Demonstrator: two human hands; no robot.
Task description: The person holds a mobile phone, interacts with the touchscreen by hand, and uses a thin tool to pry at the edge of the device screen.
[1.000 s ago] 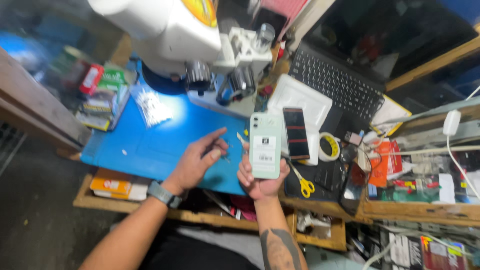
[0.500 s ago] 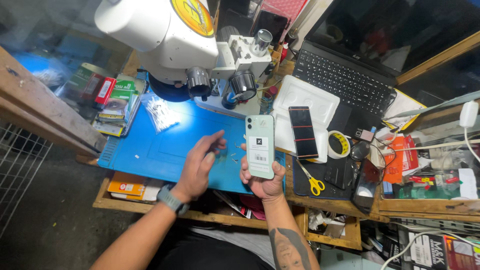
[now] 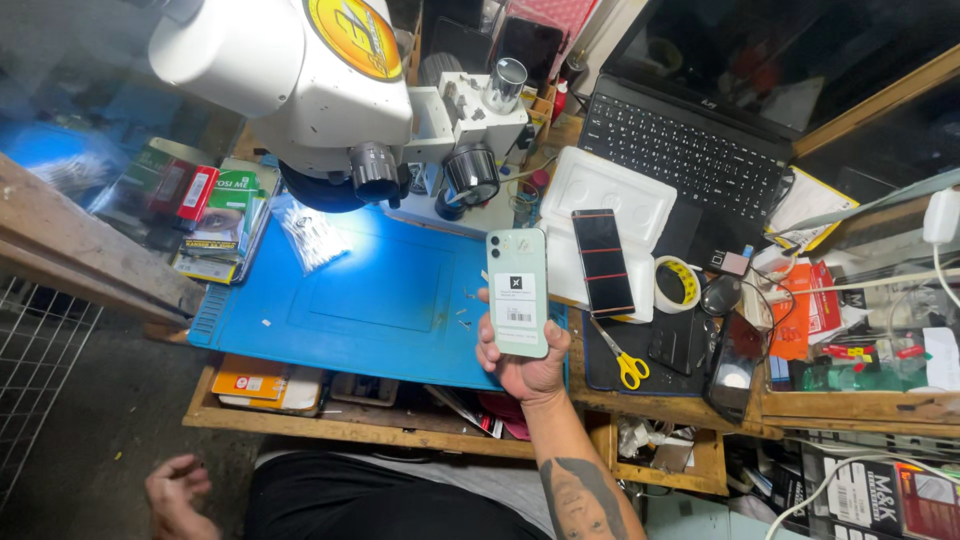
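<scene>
My right hand (image 3: 520, 370) fingers pinch pale green slab phone (image 3: 517, 292) upright; left hand (image 3: 178, 492) spread, idle; one-handed grip could slip, dropping it onto blue mat (image 3: 380, 300) below.

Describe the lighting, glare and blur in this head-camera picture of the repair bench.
Head view: a bright pool of light under the microscope washes out the blue mat near its top; the pale green phone in the right hand is sharp; the left hand low in the frame is dim and slightly blurred; the far left edge is hazy and dark; the laptop screen is dark with faint reflections.
</scene>
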